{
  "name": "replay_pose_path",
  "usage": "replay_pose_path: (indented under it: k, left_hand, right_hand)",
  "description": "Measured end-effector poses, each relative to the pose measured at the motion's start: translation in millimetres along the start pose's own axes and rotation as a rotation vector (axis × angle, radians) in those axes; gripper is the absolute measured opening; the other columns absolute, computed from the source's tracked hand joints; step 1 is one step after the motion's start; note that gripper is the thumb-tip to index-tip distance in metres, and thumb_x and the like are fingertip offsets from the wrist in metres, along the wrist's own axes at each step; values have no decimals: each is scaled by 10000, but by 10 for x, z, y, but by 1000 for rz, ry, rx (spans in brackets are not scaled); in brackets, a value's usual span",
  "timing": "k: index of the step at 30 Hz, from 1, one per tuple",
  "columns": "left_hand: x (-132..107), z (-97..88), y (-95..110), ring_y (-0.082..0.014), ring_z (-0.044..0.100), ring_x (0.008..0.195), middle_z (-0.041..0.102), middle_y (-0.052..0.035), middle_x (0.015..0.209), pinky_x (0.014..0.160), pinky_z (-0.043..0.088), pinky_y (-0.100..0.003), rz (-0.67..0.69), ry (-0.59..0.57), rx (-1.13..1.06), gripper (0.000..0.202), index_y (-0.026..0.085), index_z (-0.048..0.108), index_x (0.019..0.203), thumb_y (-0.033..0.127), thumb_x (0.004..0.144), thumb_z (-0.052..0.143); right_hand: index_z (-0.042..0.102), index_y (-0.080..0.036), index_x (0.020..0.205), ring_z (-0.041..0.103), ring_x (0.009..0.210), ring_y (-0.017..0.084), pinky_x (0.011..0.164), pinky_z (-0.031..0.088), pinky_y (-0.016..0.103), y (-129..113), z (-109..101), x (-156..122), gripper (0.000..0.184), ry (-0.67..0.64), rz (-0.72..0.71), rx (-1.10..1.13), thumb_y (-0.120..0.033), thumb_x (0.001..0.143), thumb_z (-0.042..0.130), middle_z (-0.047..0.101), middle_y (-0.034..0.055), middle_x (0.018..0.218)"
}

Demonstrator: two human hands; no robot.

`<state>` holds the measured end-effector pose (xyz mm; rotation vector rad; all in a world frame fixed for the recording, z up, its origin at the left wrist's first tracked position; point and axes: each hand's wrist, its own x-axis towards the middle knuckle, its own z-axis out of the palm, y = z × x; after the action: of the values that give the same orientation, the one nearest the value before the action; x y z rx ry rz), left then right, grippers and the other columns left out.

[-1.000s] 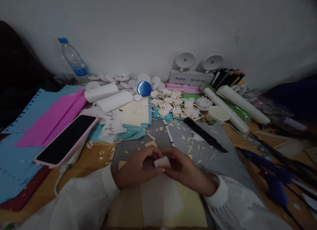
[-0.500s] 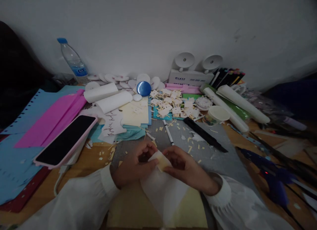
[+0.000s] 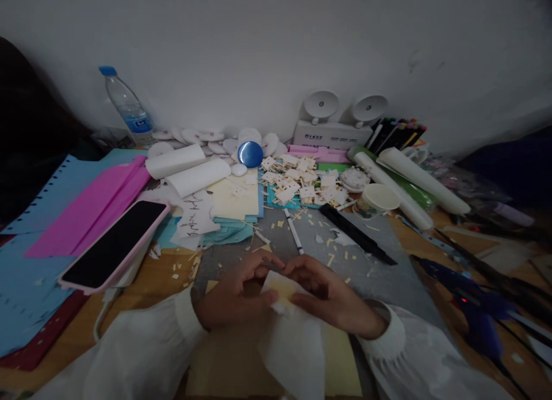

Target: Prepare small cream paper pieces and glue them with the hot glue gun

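Observation:
Between my hands is a strip of thin white paper [image 3: 293,354] that hangs down toward me. A small yellowish patch shows at its upper end, under or through the paper. My left hand [image 3: 241,293] pinches the paper's left side with thumb and fingers. My right hand [image 3: 325,293] grips the same paper on its right, thumb on top. The fingertips of both hands meet behind it, partly hidden. Below lies a pale yellow sheet [image 3: 224,365] on a grey mat [image 3: 375,314]. A white pen [image 3: 294,232] rests just beyond my fingers.
Small cream paper cut-outs [image 3: 288,181] lie piled at the back. A phone [image 3: 116,245] rests at left beside pink paper [image 3: 90,207]. On the right are a black knife-shaped tool [image 3: 357,233], a paper cup [image 3: 376,200] and a blue glue gun [image 3: 470,308] with its red light lit.
The white paper has turned between my fingers, and its hanging end has swung to the right. My fingertips have come closer together behind it.

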<state>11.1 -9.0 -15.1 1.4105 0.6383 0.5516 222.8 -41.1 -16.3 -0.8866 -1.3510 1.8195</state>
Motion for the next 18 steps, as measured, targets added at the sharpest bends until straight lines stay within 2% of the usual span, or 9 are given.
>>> replay_pose_path:
  k: [6, 11, 14, 18]
  left_hand:
    - [-6, -6, 14, -155, 611, 844, 624, -18, 966, 715, 464, -243, 60, 50, 27, 321, 239, 469, 1112, 241, 827, 616]
    - [-7, -12, -6, -146, 582, 851, 590, -12, 953, 736, 459, -245, 47, 35, 8, 332, 242, 440, 1137, 254, 849, 603]
    - [2, -12, -16, -152, 562, 870, 559, -9, 960, 743, 462, -249, 83, -7, -57, 380, 238, 452, 1123, 263, 803, 655]
    - [4, 2, 12, -174, 586, 879, 589, -23, 946, 768, 489, -279, 46, -138, -50, 313, 204, 551, 1039, 240, 760, 689]
  right_hand:
    - [487, -214, 1093, 545, 785, 116, 647, 398, 230, 24, -12, 24, 342, 30, 26, -22, -379, 840, 649, 576, 16, 938]
    - [540, -162, 801, 436, 633, 89, 543, 327, 209, 29, -3, 38, 312, 31, 82, -141, -454, 814, 647, 500, -22, 726]
    - [521, -164, 757, 395, 587, 80, 501, 291, 202, 21, -14, 25, 345, 54, 102, -120, -483, 804, 645, 455, -42, 667]
    - [533, -166, 798, 446, 620, 86, 536, 335, 201, 6, -54, 6, 360, 57, 103, -59, -500, 781, 665, 511, -29, 722]
